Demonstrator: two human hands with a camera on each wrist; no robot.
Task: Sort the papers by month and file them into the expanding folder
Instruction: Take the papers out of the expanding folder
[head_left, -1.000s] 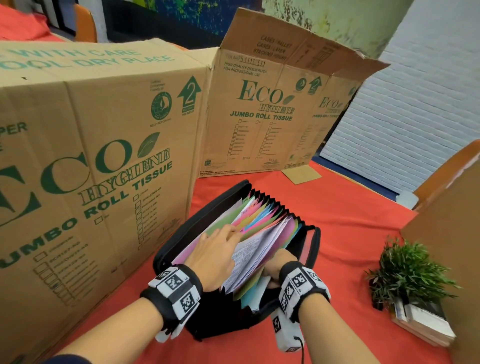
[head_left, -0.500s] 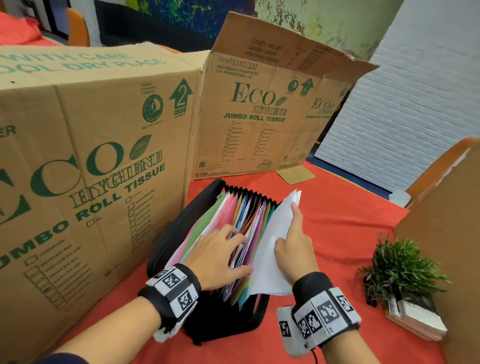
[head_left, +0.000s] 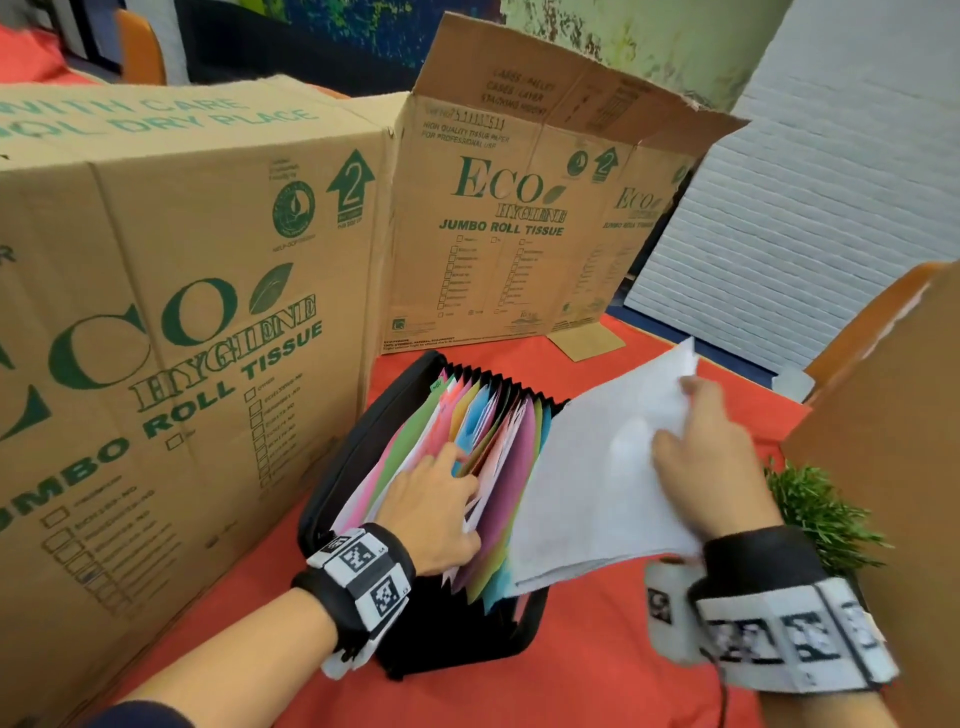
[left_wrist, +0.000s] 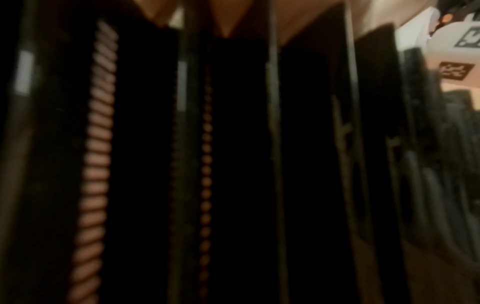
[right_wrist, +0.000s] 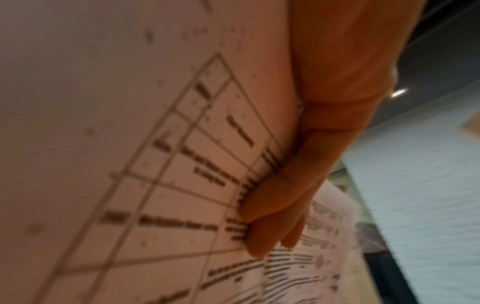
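Expanding folder (head_left: 363, 457) sits open on the red desk (head_left: 597, 675), near its middle and close to the near edge, just right of the big cardboard box (head_left: 171, 312). We note the change: the white papers (head_left: 597, 483), half a second ago upright at the folder's right side, are now pulled out and tilted flat over its right edge, so we judge a batch is out for month-checking, not yet filed. Our right hand (head_left: 711, 467) pinches that stack, thumb below, fingers (right_wrist: 270, 226) curled on the printed sheet. Our left hand (head_left: 431, 509) stays in the coloured dividers (head_left: 498, 447), fingers straight, spreading pockets. Left wrist view is dark. Farther off, a small plant (head_left: 821, 514) at the desk's right edge and a second box (head_left: 519, 223) at the far edge.
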